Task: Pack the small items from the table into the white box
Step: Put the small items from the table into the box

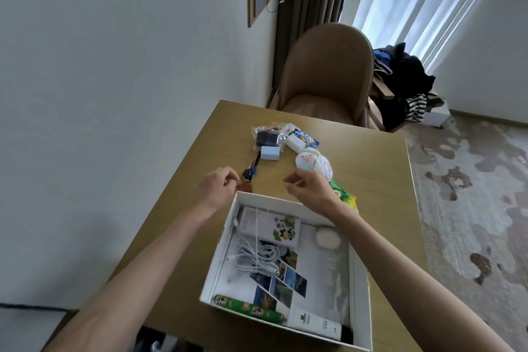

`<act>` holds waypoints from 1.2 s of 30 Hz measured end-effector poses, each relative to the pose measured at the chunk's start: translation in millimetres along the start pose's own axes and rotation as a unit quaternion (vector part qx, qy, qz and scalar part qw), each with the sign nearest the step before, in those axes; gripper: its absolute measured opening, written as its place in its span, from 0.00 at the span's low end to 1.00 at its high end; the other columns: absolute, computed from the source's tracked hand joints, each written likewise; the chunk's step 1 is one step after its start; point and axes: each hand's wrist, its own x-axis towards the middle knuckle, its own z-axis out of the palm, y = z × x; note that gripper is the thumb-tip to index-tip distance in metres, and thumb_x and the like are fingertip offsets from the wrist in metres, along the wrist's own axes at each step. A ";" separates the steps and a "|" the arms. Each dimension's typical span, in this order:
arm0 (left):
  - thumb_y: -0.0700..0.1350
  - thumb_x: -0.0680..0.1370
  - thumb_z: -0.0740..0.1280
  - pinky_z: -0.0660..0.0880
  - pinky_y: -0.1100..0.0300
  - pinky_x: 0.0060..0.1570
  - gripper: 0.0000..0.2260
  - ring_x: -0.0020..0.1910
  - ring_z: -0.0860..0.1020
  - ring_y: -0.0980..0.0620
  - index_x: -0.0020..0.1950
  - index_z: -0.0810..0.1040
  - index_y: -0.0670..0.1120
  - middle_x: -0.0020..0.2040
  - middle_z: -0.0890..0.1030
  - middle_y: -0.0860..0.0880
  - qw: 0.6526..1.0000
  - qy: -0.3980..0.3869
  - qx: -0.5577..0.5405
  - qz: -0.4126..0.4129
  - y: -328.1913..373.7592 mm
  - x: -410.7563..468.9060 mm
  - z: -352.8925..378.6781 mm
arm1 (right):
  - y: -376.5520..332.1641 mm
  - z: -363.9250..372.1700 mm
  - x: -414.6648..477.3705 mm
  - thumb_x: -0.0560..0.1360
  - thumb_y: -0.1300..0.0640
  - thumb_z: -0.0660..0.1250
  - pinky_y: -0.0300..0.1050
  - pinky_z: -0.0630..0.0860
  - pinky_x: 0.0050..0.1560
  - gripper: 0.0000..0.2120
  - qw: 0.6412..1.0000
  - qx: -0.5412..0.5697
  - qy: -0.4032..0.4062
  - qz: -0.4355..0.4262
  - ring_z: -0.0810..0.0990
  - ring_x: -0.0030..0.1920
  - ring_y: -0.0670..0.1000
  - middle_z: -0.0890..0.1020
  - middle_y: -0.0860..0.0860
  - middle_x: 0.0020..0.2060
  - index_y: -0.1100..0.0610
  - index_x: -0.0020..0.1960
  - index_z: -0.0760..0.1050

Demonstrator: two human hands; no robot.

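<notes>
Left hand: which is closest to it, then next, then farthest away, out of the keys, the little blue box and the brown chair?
1. Keys, just to the right of the left hand, on the table.
2. Little blue box, farther back on the table.
3. Brown chair, beyond the table's far edge.

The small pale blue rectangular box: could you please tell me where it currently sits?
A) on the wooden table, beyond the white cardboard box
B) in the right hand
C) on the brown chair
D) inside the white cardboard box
A: the small pale blue rectangular box rests on the wooden table beside the clear plastic packets, beyond the far wall of the white cardboard box.
</notes>
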 end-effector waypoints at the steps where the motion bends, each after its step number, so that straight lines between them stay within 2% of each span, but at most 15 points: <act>1: 0.40 0.78 0.62 0.76 0.61 0.39 0.06 0.43 0.77 0.54 0.48 0.77 0.49 0.47 0.79 0.50 1.000 -0.025 0.004 -0.015 -7.1 10.8 1.6 | -0.1 3.6 11.5 0.77 0.59 0.68 0.40 0.78 0.48 0.06 1.000 -0.009 -0.010 0.014 0.81 0.47 0.45 0.81 0.45 0.44 0.55 0.53 0.80; 4: 0.42 0.79 0.63 0.79 0.55 0.45 0.06 0.46 0.77 0.53 0.53 0.76 0.48 0.50 0.77 0.50 0.994 -0.097 0.025 -0.043 -31.4 38.7 8.9 | -0.3 21.7 50.2 0.75 0.60 0.67 0.45 0.78 0.54 0.10 0.994 -0.059 -0.068 0.056 0.81 0.50 0.50 0.83 0.50 0.48 0.57 0.56 0.80; 7: 0.44 0.78 0.64 0.71 0.67 0.38 0.05 0.46 0.75 0.55 0.54 0.75 0.48 0.52 0.77 0.50 0.985 -0.161 0.045 -0.040 -52.3 62.3 22.8 | 3.5 46.5 90.2 0.74 0.59 0.68 0.45 0.77 0.55 0.13 0.979 -0.120 -0.135 0.093 0.81 0.53 0.52 0.84 0.52 0.53 0.55 0.58 0.80; 9: 0.44 0.78 0.65 0.68 0.67 0.39 0.04 0.47 0.75 0.55 0.53 0.75 0.47 0.53 0.76 0.49 0.980 -0.193 0.045 -0.036 -61.8 75.7 34.8 | 8.1 65.1 113.3 0.73 0.56 0.68 0.49 0.78 0.56 0.12 0.967 -0.156 -0.160 0.123 0.81 0.53 0.54 0.83 0.52 0.53 0.53 0.56 0.80; 10: 0.44 0.78 0.65 0.70 0.65 0.42 0.04 0.48 0.75 0.54 0.53 0.75 0.47 0.53 0.76 0.49 0.978 -0.203 0.043 -0.036 -65.3 81.6 40.2 | 10.4 74.8 123.4 0.72 0.55 0.67 0.50 0.79 0.53 0.10 0.961 -0.173 -0.164 0.137 0.82 0.51 0.56 0.84 0.52 0.50 0.53 0.53 0.80; 12: 0.42 0.79 0.63 0.71 0.62 0.45 0.05 0.49 0.75 0.53 0.53 0.75 0.46 0.53 0.75 0.49 0.976 -0.210 0.038 -0.035 -70.3 92.8 48.0 | 13.9 94.7 141.4 0.71 0.49 0.66 0.47 0.79 0.42 0.10 0.950 -0.211 -0.168 0.160 0.81 0.43 0.57 0.83 0.52 0.41 0.55 0.42 0.79; 14: 0.41 0.79 0.62 0.69 0.63 0.44 0.05 0.48 0.74 0.52 0.53 0.76 0.44 0.53 0.76 0.47 0.978 -0.203 0.040 -0.029 -76.6 104.1 52.0 | 16.8 112.8 155.6 0.70 0.40 0.68 0.44 0.73 0.33 0.18 0.940 -0.243 -0.162 0.176 0.78 0.36 0.54 0.78 0.50 0.34 0.54 0.35 0.73; 16: 0.41 0.79 0.62 0.70 0.62 0.44 0.05 0.48 0.74 0.52 0.54 0.76 0.45 0.53 0.76 0.47 0.978 -0.200 0.050 -0.029 -84.8 112.2 52.5 | 20.0 126.2 164.4 0.68 0.34 0.69 0.43 0.72 0.31 0.22 0.933 -0.270 -0.155 0.179 0.77 0.34 0.50 0.78 0.49 0.34 0.53 0.36 0.69; 19: 0.44 0.79 0.62 0.75 0.58 0.48 0.05 0.49 0.75 0.52 0.53 0.76 0.48 0.52 0.76 0.50 0.976 -0.207 0.064 -0.035 -98.6 119.6 50.8 | 22.8 134.8 168.4 0.66 0.34 0.71 0.43 0.70 0.31 0.23 0.923 -0.304 -0.163 0.169 0.76 0.34 0.50 0.77 0.49 0.35 0.51 0.35 0.66; 21: 0.46 0.79 0.62 0.77 0.56 0.48 0.03 0.49 0.75 0.53 0.51 0.75 0.51 0.52 0.75 0.52 0.973 -0.214 0.075 -0.039 -105.5 122.9 50.7 | 24.1 133.9 167.4 0.66 0.37 0.72 0.43 0.70 0.32 0.21 0.925 -0.289 -0.170 0.179 0.76 0.36 0.51 0.77 0.49 0.35 0.53 0.37 0.68; 25: 0.48 0.79 0.62 0.71 0.62 0.36 0.03 0.43 0.75 0.57 0.47 0.74 0.53 0.48 0.75 0.54 0.976 -0.199 0.069 -0.046 -109.8 129.0 54.7 | 27.0 121.2 163.2 0.69 0.47 0.72 0.45 0.75 0.36 0.15 0.923 -0.251 -0.230 0.178 0.80 0.42 0.53 0.81 0.52 0.43 0.55 0.48 0.74; 27: 0.48 0.79 0.62 0.70 0.63 0.32 0.03 0.39 0.75 0.58 0.46 0.74 0.54 0.44 0.76 0.55 0.980 -0.183 0.049 -0.058 -107.8 132.3 56.0 | 30.0 112.0 159.5 0.71 0.51 0.71 0.46 0.76 0.40 0.10 0.927 -0.234 -0.244 0.162 0.80 0.43 0.53 0.81 0.53 0.44 0.54 0.47 0.74; 30: 0.46 0.79 0.62 0.72 0.63 0.31 0.04 0.37 0.76 0.57 0.47 0.76 0.52 0.42 0.77 0.54 0.983 -0.170 0.017 -0.063 -101.3 136.8 57.5 | 35.2 97.8 153.4 0.74 0.52 0.71 0.42 0.74 0.39 0.07 0.936 -0.220 -0.253 0.106 0.78 0.42 0.51 0.80 0.50 0.44 0.51 0.46 0.73; 33: 0.46 0.79 0.62 0.71 0.64 0.31 0.03 0.37 0.76 0.57 0.47 0.75 0.52 0.42 0.76 0.54 0.983 -0.171 0.010 -0.064 -96.6 138.2 60.4 | 40.4 84.4 148.0 0.73 0.53 0.72 0.48 0.77 0.46 0.08 0.965 -0.160 -0.203 0.049 0.78 0.45 0.50 0.79 0.48 0.45 0.51 0.44 0.72; 36: 0.44 0.79 0.63 0.71 0.64 0.30 0.03 0.37 0.76 0.57 0.47 0.75 0.52 0.43 0.77 0.53 0.984 -0.166 0.007 -0.057 -91.8 141.3 62.0 | 42.9 68.3 143.1 0.73 0.54 0.73 0.52 0.76 0.59 0.07 0.988 0.009 -0.137 0.063 0.78 0.57 0.48 0.78 0.47 0.58 0.52 0.45 0.74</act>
